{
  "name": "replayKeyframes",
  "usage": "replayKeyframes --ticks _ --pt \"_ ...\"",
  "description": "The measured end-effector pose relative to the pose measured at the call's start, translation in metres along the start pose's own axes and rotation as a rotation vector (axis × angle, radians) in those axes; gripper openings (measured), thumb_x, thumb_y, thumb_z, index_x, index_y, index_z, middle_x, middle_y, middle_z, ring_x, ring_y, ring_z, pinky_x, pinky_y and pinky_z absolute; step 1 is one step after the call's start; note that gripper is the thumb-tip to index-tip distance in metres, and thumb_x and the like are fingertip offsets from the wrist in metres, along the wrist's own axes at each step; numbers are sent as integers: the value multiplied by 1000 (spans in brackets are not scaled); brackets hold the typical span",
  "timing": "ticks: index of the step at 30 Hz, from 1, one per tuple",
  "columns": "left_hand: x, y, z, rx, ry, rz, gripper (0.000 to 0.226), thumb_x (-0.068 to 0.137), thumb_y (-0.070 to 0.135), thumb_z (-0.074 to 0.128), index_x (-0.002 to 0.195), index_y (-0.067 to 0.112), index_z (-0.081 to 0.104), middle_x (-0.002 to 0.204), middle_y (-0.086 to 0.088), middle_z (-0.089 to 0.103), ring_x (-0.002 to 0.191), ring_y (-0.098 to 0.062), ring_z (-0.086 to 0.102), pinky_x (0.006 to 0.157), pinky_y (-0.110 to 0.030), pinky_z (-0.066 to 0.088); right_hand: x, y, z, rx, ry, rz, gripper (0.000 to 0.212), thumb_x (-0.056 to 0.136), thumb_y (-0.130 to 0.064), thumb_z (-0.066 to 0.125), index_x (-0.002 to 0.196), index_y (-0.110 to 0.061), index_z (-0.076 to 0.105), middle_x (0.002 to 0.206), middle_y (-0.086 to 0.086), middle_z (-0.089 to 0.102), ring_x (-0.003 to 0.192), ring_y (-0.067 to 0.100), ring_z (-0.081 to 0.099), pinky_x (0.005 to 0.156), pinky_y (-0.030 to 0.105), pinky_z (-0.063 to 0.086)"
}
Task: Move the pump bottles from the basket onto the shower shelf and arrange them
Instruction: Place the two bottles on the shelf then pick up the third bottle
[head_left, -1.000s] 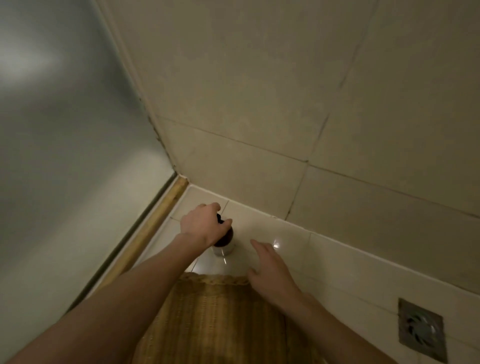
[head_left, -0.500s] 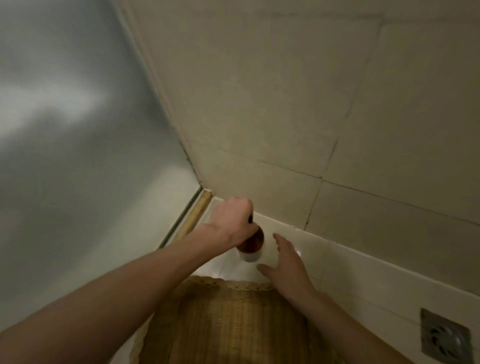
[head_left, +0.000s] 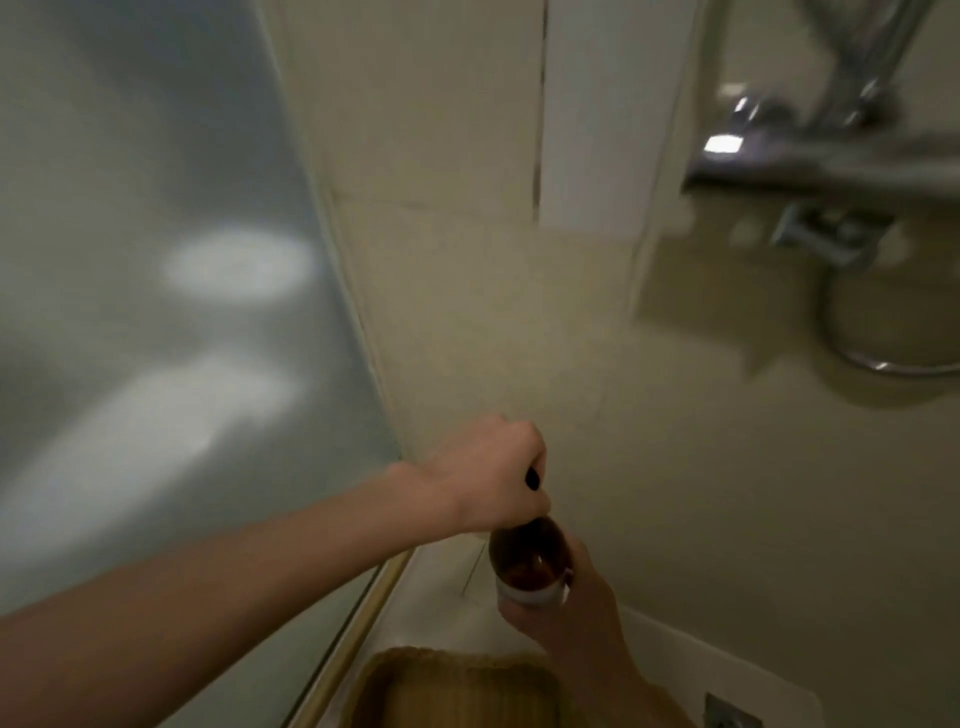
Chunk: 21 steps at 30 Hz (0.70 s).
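A brown pump bottle (head_left: 527, 558) with a black pump and a white base hangs in the air in front of the tiled wall. My left hand (head_left: 491, 475) is closed around its pump top. My right hand (head_left: 571, 613) cups the bottle's base from below and behind. The woven basket (head_left: 457, 686) sits on the floor at the bottom edge, directly under the bottle; its inside is not visible. A chrome shower shelf (head_left: 810, 171) juts from the wall at the upper right, blurred, well above and to the right of the bottle.
A frosted glass panel (head_left: 156, 312) fills the left side, with a wooden sill (head_left: 358, 623) along its foot. A shower hose (head_left: 872, 358) loops under the shelf. A floor drain (head_left: 727, 717) lies at the bottom right. Beige tiles cover the wall.
My left hand has lifted the bottle off the floor tiles. My right hand has come up under its base. The view has tilted upward, bringing the shelf into sight.
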<state>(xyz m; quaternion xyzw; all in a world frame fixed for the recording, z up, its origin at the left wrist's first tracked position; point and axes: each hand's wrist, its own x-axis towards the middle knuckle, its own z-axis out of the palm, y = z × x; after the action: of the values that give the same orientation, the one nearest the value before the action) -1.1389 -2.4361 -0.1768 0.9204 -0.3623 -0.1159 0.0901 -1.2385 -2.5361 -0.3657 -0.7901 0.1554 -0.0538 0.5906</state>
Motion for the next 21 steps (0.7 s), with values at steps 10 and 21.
replayKeyframes --ticks 10,21 --pt "-39 123 -239 88 144 199 23 77 35 62 96 22 65 95 -5 67 90 -26 61 75 -38 54 -64 -244 -130 10 144 -82 71 54 -44 81 115 -50 46 110 -25 61 99 -5 59 81 17 49" --pt "-48 283 -390 25 313 587 20 74 39 63 88 26 67 78 4 66 75 -20 63 65 -34 53 -137 -389 -268 5 585 -103 81 40 -48 84 111 -51 46 105 -21 64 98 -2 59 88 27 50"
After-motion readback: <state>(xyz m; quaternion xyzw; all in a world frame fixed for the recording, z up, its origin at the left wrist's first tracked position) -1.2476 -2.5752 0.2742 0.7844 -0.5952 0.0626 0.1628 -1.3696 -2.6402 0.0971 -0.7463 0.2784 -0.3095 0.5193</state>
